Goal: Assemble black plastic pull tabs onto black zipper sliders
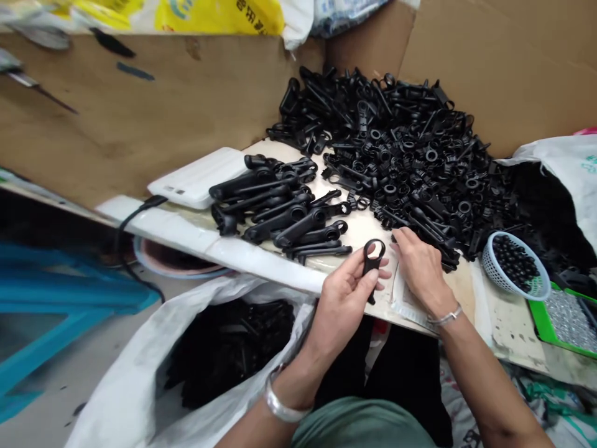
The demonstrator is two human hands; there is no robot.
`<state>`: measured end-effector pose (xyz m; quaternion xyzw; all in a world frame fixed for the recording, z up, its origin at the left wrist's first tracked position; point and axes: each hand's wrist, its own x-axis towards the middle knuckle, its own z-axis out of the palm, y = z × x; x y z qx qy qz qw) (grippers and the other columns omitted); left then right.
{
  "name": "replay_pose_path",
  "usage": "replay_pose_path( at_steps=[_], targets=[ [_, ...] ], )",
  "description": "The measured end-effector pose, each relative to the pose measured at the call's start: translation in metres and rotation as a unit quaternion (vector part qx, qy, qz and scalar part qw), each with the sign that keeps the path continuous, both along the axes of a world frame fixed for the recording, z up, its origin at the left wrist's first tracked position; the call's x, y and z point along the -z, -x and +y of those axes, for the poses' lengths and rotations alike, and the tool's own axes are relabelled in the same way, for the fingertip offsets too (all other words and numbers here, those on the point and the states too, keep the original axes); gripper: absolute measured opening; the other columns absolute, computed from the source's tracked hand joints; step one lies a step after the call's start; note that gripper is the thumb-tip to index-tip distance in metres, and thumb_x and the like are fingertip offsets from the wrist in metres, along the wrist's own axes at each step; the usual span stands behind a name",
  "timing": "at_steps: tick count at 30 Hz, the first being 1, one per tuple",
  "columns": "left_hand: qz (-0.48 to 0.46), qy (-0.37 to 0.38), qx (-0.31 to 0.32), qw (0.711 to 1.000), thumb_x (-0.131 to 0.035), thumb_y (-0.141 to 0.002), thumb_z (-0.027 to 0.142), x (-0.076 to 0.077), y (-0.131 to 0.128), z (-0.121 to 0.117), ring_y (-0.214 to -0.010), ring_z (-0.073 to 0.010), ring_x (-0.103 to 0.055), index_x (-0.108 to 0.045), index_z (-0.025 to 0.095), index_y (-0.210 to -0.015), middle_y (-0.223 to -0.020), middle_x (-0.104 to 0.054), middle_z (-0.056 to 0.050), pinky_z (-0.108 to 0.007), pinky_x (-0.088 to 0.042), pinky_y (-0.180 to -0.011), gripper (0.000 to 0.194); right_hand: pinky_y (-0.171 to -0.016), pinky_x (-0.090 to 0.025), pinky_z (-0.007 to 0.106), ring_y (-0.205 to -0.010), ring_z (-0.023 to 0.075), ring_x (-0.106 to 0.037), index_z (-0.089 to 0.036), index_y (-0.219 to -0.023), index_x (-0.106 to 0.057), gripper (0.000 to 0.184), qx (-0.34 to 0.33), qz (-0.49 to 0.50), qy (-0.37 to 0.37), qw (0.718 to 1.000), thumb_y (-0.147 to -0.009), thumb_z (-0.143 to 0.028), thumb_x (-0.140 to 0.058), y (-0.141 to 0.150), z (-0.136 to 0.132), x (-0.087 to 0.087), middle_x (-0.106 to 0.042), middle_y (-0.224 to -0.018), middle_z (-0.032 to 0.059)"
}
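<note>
My left hand (347, 289) is closed on a black plastic part with a ring at its top end (372, 264), holding it upright over the table's front edge. Just to the right, my right hand (420, 264) has its fingers bent together at the near edge of a big heap of small black plastic parts (420, 155). Whatever its fingertips hold, if anything, is hidden. Behind my left hand lies a smaller group of long black handle-like parts (284, 205), roughly side by side on the pale tabletop (261, 252).
A white flat box (200, 174) with a black cable stands at the left. On the right are a light blue basket of black beads (515, 264) and a green tray of small shiny pieces (569, 317). Below the table edge, a white sack (125, 379) holds black parts. Cardboard walls rise behind.
</note>
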<state>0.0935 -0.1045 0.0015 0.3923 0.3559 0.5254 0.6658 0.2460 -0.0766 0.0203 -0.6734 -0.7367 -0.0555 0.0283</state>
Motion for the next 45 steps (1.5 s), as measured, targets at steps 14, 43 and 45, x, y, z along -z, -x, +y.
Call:
replay_pose_path(
  at_steps=[14,43,45],
  targets=[
    [-0.108,0.119,0.057,0.985,-0.068,-0.077,0.017,0.013,-0.009,-0.015,-0.103,-0.0194,-0.065,-0.067,0.019,-0.118,-0.127,-0.063,-0.009,-0.023,-0.051,-0.070,0.041,-0.077,-0.052,0.031,-0.087,0.0173,-0.065,-0.019,-0.105,-0.065,0.015,-0.096,0.133,0.025,0.986,-0.092,-0.017,-0.060,-0.029,-0.020,-0.001,-0.065,-0.107,0.0065],
    [0.297,-0.218,0.084,0.926,-0.051,-0.096,0.026,0.013,0.001,-0.024,-0.072,-0.0158,-0.070,-0.062,0.020,-0.128,-0.091,-0.076,-0.004,-0.024,-0.055,-0.070,0.034,-0.080,-0.061,0.032,-0.092,0.0196,-0.071,-0.024,-0.115,-0.073,0.032,-0.006,0.556,0.031,0.831,-0.088,-0.040,-0.067,-0.023,-0.080,0.008,-0.073,-0.111,0.0074],
    [0.288,-0.241,0.092,0.922,-0.049,-0.097,0.025,0.014,0.000,-0.027,-0.056,-0.0117,-0.064,-0.060,0.017,-0.131,-0.074,-0.073,-0.001,-0.020,-0.051,-0.059,0.037,-0.078,-0.060,0.031,-0.088,0.0196,-0.071,-0.023,-0.116,-0.073,0.035,0.008,0.558,0.058,0.828,-0.090,-0.044,-0.063,-0.022,-0.083,0.013,-0.076,-0.100,0.0056]
  ],
)
